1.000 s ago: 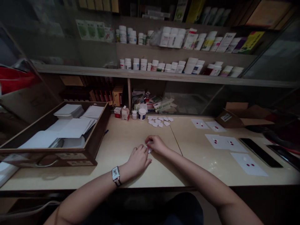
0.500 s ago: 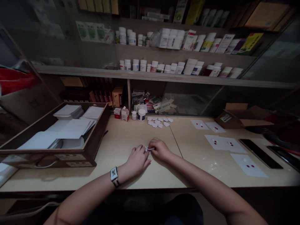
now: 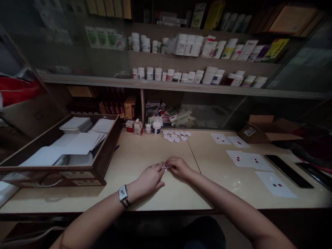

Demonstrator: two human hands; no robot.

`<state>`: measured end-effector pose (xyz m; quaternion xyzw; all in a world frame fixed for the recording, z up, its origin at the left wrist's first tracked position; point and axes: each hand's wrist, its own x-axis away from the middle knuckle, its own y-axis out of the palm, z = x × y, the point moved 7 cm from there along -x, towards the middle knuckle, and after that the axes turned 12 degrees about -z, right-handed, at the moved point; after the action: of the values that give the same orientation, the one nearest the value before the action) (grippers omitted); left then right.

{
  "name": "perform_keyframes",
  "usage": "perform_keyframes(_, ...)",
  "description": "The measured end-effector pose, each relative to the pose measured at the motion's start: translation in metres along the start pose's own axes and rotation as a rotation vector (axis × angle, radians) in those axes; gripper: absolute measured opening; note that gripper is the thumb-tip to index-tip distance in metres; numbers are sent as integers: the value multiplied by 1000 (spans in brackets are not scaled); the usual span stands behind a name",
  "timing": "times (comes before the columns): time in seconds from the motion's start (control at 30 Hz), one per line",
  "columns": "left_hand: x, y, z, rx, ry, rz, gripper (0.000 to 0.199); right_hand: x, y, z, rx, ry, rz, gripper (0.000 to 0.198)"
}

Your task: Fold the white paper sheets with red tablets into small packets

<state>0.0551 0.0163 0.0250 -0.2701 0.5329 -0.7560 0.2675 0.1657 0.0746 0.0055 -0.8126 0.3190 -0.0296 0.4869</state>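
On the counter (image 3: 129, 152), the right hand (image 3: 180, 167) is pinching white paper (image 3: 166, 167), long axis hidden. At eight o'clock, the left hand (image 3: 147, 180), fingers extended, is touching it.

i'm in what looks like a pharmacy: medicine bottles (image 3: 209, 75) line the shelves (image 3: 155, 82) at twelve o'clock, and papers (image 3: 267, 178) bearing red pills (image 3: 275, 185) lie at two o'clock on my tabletop (image 3: 140, 148).

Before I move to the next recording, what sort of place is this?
Likely a pharmacy or clinic dispensary: white bottles line the shelves, what look like red pills lie on paper sheets, and small white packets sit on the counter.
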Motion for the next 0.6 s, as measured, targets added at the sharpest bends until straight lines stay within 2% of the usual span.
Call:
perform_keyframes(0.13, 2, -4, 2, 24, 29, -19, 56, -1, -3, -4, -6, 27, 6, 22)
perform_keyframes(0.33, 4, -9, 4, 51, 29, -21, 45, -3, -9, -12, 109, 198, -11, 17)
perform_keyframes(0.6, 3, -9, 7, 3, 4, -47, 48, -12, 1, -11, 277, 274, -57, 13)
